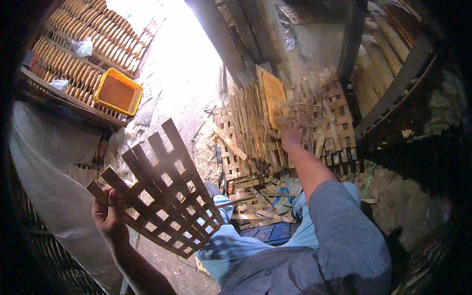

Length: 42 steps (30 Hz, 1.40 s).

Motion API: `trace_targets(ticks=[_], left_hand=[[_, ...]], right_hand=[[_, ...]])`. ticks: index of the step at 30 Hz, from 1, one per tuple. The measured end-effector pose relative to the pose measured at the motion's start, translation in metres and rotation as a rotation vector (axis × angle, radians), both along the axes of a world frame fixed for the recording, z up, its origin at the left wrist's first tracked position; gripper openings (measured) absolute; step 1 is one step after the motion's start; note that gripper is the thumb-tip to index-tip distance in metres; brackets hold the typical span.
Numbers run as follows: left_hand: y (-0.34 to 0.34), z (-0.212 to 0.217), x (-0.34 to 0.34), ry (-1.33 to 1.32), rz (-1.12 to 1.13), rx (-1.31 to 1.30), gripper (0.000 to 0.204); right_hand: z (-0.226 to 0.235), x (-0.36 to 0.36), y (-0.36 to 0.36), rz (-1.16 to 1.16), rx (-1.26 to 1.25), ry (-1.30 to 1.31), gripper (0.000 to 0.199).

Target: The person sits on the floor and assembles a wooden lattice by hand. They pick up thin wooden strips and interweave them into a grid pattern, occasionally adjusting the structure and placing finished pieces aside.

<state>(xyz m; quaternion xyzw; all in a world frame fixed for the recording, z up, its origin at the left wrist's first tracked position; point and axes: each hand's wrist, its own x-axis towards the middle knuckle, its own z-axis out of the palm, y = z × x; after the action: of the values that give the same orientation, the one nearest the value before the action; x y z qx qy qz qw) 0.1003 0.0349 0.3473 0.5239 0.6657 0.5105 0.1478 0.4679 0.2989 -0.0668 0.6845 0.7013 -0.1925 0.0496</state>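
My left hand is closed around one corner of a woven bamboo lattice panel, thumb on its face. The panel is tilted up, with loose strip ends sticking out along its far edge and its lower corner over my lap. My right arm stretches forward, and my right hand is at a pile of similar lattice panels. Its fingers look stretched out against the strips; the fingertips are blurred. Just beyond that hand stands an orange-yellow board, leaning among upright bamboo strips.
A yellow plastic crate rests on slatted racks at far left. A grey sheet covers something on the left. Dark wooden posts stand at far right. Bamboo scraps and a blue slatted item lie by my legs.
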Motion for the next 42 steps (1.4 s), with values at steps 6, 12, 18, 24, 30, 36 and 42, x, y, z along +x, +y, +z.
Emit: trace_targets(ticks=[6, 12, 18, 24, 30, 36, 42], left_hand=[[-0.005, -0.002, -0.009, -0.109, 0.013, 0.027, 0.019], [0.022, -0.021, -0.01, -0.2, -0.104, 0.111, 0.027], [0.053, -0.052, -0.03, 0.415, -0.108, 0.159, 0.043], [0.069, -0.009, 0.027, 0.376, -0.254, -0.12, 0.027], [0.057, 0.02, 0.076, 0.227, -0.333, -0.289, 0.034], [0.057, 0.019, 0.098, 0.341, -0.412, -0.396, 0.04], [0.045, 0.039, 0.095, 0.197, -0.367, -0.454, 0.03]], right_hand=[[0.078, 0.036, 0.01, -0.257, 0.576, 0.261, 0.047], [0.158, 0.122, -0.019, -0.563, 0.503, 1.745, 0.035], [0.22, 0.105, -0.086, -0.316, 0.276, 2.137, 0.017], [0.219, 0.101, -0.091, -0.229, 0.125, 2.207, 0.018], [0.258, 0.021, -0.115, -0.375, -0.106, 2.565, 0.03], [0.273, -0.04, -0.124, -0.417, -0.285, 2.686, 0.028], [0.254, -0.007, -0.086, -0.452, 0.213, 2.523, 0.034]])
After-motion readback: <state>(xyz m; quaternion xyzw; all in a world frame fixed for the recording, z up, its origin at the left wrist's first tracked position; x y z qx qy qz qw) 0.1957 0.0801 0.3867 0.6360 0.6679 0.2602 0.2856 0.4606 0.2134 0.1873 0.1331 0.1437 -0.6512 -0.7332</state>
